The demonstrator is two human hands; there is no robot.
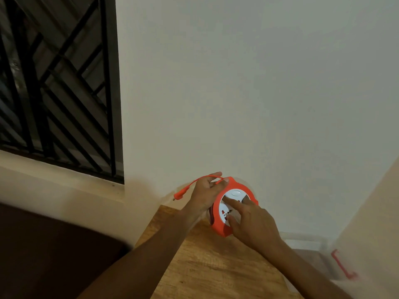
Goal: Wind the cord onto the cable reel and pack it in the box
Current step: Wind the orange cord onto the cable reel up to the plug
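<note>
- The reel (234,207) is an orange round case with a white face; it is held up on edge over the far end of the desk (207,262), close to the wall (248,87). Whether its lower rim touches the desk cannot be told.
- Much of its left side is hidden behind the left hand (206,195), and part of the white face is covered by the right hand (253,225). Sockets on the face are small and only partly legible.
- The cord (201,179) shows as a short orange loop arching over the left hand's knuckles, ending in a plug (178,195) that hangs left of that hand, blurred. How much cord is wound inside the case is hidden.
- The left hand grasps the reel's left rim, thumb on the top edge, fingers curled around it.
- The right hand lies on the white face with straight fingers, the forefinger pressing near its middle; it clasps nothing.
- At the right, a pale, blurred box (306,247) with a red mark sits near the wall; its shape is hard to make out and partly cut off.
- A barred window (58,83) fills the far left.
</note>
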